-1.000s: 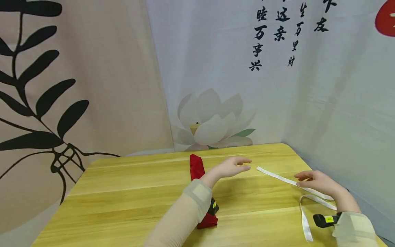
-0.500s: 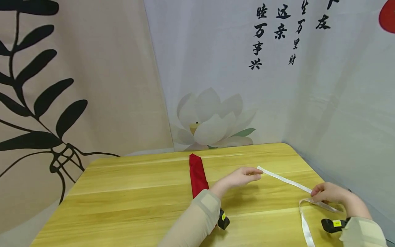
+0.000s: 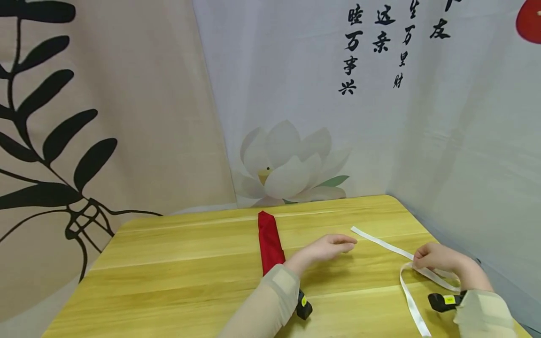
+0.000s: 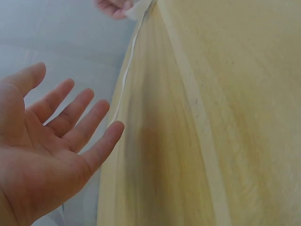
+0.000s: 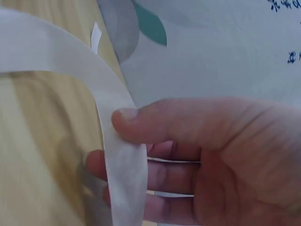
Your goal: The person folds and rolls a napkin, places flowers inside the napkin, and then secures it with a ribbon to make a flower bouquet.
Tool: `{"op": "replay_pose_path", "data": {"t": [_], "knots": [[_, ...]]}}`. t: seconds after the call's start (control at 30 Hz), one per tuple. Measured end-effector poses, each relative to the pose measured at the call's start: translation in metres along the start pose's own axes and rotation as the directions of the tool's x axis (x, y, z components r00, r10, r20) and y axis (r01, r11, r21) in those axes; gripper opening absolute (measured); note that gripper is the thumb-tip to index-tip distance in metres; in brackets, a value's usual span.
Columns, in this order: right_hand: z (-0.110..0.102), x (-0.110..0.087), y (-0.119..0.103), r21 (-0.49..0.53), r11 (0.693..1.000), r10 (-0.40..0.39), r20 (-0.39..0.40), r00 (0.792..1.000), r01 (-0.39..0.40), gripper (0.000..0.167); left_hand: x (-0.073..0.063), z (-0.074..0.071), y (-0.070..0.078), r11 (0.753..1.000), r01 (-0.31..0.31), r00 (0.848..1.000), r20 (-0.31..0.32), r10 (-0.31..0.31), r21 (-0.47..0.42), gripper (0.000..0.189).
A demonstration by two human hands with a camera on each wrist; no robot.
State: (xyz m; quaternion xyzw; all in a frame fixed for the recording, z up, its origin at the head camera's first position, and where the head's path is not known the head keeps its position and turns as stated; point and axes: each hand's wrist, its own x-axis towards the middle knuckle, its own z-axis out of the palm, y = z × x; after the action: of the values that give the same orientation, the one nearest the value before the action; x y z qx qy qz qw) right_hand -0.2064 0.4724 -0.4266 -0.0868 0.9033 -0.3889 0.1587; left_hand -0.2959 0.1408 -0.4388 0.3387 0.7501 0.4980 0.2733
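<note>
A long white ribbon (image 3: pixel 382 243) lies across the right part of the table, one end pointing to the back and the other hanging toward the front. My right hand (image 3: pixel 441 260) pinches it between thumb and fingers; in the right wrist view the thumb presses on the flat white band (image 5: pixel 124 165). Over the table, my left hand (image 3: pixel 329 247) is held with relaxed fingers and nothing in it, just left of the ribbon's far end. In the left wrist view that hand (image 4: pixel 61 136) shows its palm with fingers spread.
A folded red cloth strip (image 3: pixel 270 244) lies left of the left hand, partly hidden by the sleeve. The wooden table (image 3: pixel 177 272) meets a printed curtain (image 3: pixel 296 94) at its back and right. Black wrist cameras sit on both wrists.
My right hand has gone from hovering by the ribbon to pinching it, and the ribbon's near part has shifted. The left hand has moved slightly right and toward the front.
</note>
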Motion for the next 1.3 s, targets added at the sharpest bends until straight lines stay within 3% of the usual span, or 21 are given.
{"op": "replay_pose_path", "data": {"t": [0.43, 0.63, 0.87, 1.1, 1.3], "knots": [[0.014, 0.048, -0.056, -0.037, 0.992, -0.119, -0.028, 0.993, 0.118, 0.011, 0.006, 0.006, -0.003, 0.992, 0.017, 1.000, 0.001, -0.017, -0.124, 0.037], [0.023, 0.067, -0.080, -0.023, 0.988, -0.151, -0.088, 0.985, 0.150, 0.013, 0.010, 0.008, -0.002, 0.982, 0.014, 1.000, 0.004, -0.014, -0.188, 0.046], [0.039, 0.090, -0.095, -0.031, 0.985, -0.170, -0.168, 0.971, 0.168, 0.012, 0.008, 0.010, 0.002, 0.959, 0.012, 0.989, -0.136, -0.053, -0.283, 0.060], [0.052, 0.104, -0.102, -0.028, 0.983, -0.182, -0.189, 0.965, 0.180, 0.020, 0.002, 0.002, 0.003, 0.955, 0.005, 0.945, -0.312, -0.102, -0.298, 0.040], [0.065, 0.112, -0.107, -0.024, 0.984, -0.176, -0.273, 0.946, 0.176, 0.020, -0.002, -0.012, 0.001, 0.950, 0.030, 0.933, -0.332, -0.138, -0.311, 0.037]]}}
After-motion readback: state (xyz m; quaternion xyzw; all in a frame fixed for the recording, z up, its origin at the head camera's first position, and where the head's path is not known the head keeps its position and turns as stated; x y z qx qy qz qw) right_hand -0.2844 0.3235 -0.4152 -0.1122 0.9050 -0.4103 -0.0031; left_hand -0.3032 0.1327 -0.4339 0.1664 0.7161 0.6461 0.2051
